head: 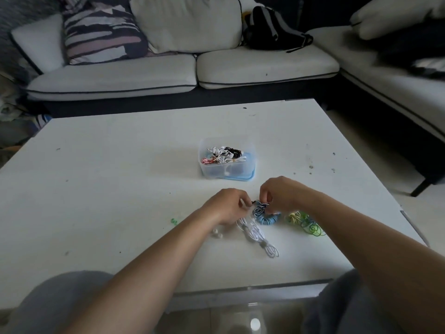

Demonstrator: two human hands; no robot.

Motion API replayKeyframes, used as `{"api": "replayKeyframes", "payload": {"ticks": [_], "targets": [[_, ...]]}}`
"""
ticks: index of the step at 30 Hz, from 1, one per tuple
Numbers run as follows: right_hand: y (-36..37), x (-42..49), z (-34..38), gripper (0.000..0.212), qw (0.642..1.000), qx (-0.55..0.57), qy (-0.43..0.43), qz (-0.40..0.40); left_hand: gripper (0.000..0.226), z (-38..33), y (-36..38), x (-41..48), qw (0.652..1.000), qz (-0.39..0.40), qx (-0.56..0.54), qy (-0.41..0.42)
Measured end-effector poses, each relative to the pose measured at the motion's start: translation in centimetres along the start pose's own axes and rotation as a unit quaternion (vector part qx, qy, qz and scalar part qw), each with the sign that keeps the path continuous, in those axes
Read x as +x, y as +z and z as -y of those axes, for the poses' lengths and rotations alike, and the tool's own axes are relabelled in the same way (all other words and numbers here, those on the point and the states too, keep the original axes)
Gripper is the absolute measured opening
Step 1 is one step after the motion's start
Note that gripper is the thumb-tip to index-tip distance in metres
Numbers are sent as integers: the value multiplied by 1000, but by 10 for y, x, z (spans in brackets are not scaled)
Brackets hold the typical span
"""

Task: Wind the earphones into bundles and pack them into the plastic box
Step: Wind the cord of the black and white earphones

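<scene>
Both hands are working close together over the near middle of the white table. The left hand is pinching the end of a dark cord between its fingertips, and the right hand is closing its fingers on a black-and-white striped earphone bundle, holding it just above the tabletop. The two hands are nearly touching, with the short stretch of cord running between them.

Directly beneath the right hand a blue earphone coil is lying on the table, partly hidden by the fingers. To its right, a tangle of green and yellow earphones is sitting loose, half covered by the right forearm. Nearer the person, a white earphone bundle is stretching diagonally across the surface, with small white earbuds lying just left of it beside the left wrist. A tiny green piece is resting well apart to the left.

Beyond the hands, the clear plastic box is standing on its blue lid, already holding several wound earphones in white, black and red. Behind the table a white sofa is carrying a patterned cushion and a black backpack.
</scene>
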State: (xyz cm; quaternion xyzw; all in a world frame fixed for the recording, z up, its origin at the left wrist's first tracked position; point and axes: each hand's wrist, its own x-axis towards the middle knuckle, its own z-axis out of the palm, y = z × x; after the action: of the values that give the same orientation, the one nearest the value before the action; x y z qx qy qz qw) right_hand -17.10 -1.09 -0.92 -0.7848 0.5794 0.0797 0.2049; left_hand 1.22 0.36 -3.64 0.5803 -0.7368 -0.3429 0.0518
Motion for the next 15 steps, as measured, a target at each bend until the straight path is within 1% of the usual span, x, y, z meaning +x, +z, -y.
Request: {"api": "replayKeyframes", "payload": {"ticks": [3,5,8,11,13,15], "targets": [[-8,4,0,22,999,33,-19,-6,24,5,-2,2,1000,-14,-15,-11],[-14,7,-1,17,996,77,-19,-34,24,7,-4,2,998,-15,-49,-33],[-23,14,-3,11,977,200,4,-74,23,11,-9,2,990,-11,-133,-55],[-30,14,-2,11,934,351,9,-68,16,14,-16,1,980,-22,-192,-51],[-33,12,2,14,887,459,17,-51,17,16,-23,0,971,-30,-232,-51],[-35,12,8,15,832,554,11,-24,23,12,-32,-4,947,-34,-312,-62]]}}
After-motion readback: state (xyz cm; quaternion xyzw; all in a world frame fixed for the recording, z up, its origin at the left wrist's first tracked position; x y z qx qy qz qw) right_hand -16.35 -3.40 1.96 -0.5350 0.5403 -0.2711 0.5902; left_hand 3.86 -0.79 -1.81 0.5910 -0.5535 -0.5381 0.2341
